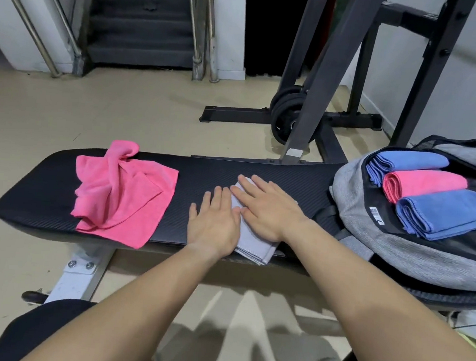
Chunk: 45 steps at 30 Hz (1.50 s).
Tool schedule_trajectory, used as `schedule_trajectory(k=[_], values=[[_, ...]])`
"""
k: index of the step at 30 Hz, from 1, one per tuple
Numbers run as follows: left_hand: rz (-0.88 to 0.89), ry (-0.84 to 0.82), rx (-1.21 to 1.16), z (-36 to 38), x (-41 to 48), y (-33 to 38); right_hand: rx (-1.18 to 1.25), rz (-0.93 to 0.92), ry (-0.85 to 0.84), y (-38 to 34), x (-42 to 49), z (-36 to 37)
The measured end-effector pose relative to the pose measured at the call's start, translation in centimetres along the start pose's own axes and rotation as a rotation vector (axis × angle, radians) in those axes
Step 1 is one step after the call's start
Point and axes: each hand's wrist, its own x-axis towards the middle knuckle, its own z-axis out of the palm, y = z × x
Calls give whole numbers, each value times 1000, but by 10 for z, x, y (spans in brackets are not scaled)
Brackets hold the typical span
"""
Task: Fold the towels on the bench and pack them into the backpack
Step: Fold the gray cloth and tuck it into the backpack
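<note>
**A:** Where's the grey towel [255, 248] now?

**B:** On the bench [202, 174], folded we think, mostly hidden under our left hand [214, 224] and right hand [266, 208], both flat, gripping nothing. Pink towel [120, 196] lies crumpled left; backpack [347, 195] at the right end holds three folded towels [425, 183].

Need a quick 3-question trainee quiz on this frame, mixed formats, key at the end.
1. How many folded towels lie in the backpack?
2. True or false: the pink towel on the bench is already neatly folded.
3. The left hand and right hand both press flat on: A) the grey towel; B) the pink towel; C) the backpack.
Key: 1) three; 2) false; 3) A.
</note>
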Motion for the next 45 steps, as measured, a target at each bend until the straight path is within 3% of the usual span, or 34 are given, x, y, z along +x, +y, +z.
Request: schedule_trajectory(k=[9, 14, 18, 22, 27, 31, 40, 45], values=[[43, -98, -75, -6, 1, -8, 96, 110, -66, 3, 5, 7], [-19, 67, 19, -36, -1, -16, 180, 216, -60, 4, 1, -15], [-129, -214, -177, -51, 10, -31, 374, 333, -119, 11, -6, -27], [-5, -274, -311, -62, 17, -39, 538, 425, -131, 23, -4, -33], [178, -206, -191, -74, 22, -39, 828, 443, -173, 35, 1, -36], [214, -121, -110, -76, 26, -37, 979, 469, -155, 41, 4, -36], [-12, -115, -683, -68, 38, -36, 1117, 490, -142, 52, 2, -37], [34, -146, -645, -69, 41, -41, 1183, 460, -106, 52, -1, -37]])
